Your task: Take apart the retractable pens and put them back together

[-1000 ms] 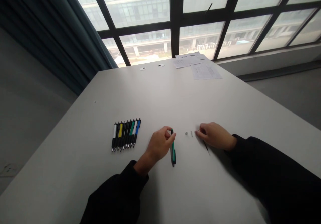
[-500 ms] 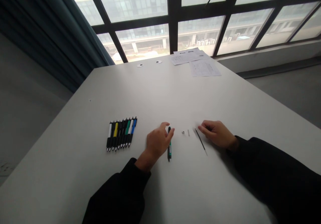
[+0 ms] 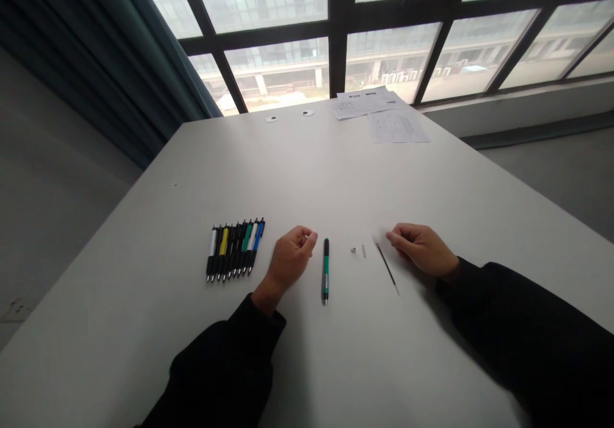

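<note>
1. Pens (image 3: 235, 252) in row on table (image 3: 336, 172).
2. L hand (image 3: 290, 257): fingers curled, tips together; pinch unclear.
3. Green pen (image 3: 326, 271) upright on table, just R of L hand.
4. Metal bits (image 3: 358, 251) beside refill (image 3: 386, 265).
5. R hand (image 3: 422, 249): fingers together, near refill, not touching.

My white table (image 3: 336, 172), pen parts out
From here: a row of click pens (image 3: 235, 250), a green pen (image 3: 326, 271), an ink refill (image 3: 387, 265), small metal parts (image 3: 358, 251), printed papers (image 3: 384, 111).
</note>
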`<move>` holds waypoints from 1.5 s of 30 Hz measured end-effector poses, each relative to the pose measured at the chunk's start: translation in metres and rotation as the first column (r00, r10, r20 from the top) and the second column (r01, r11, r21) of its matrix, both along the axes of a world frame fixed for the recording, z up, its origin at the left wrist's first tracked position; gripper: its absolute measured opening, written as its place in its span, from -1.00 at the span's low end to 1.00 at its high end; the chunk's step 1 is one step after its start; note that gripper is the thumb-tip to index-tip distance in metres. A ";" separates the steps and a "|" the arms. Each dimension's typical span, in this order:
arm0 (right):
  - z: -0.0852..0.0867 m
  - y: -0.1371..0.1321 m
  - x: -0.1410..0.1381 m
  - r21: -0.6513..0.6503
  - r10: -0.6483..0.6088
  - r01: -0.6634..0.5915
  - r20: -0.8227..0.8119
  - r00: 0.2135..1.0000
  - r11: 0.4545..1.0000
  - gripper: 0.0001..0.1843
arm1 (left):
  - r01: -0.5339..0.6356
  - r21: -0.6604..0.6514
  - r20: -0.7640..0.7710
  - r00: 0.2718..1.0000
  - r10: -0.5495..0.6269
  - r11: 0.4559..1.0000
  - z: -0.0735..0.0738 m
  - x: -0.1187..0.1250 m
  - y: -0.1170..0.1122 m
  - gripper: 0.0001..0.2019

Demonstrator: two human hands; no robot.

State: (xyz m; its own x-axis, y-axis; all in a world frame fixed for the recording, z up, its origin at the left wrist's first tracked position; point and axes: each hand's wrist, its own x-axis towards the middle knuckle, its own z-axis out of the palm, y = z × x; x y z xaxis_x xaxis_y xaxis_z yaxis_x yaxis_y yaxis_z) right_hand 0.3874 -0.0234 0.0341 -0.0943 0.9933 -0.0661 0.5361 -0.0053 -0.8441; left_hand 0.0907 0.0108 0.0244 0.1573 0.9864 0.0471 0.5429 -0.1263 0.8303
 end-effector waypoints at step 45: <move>0.030 -0.009 -0.006 -0.130 0.238 -0.200 0.471 0.849 0.971 -0.87 | 0.283 -0.128 0.101 0.957 -0.271 0.951 0.011 -0.012 -0.002 -0.73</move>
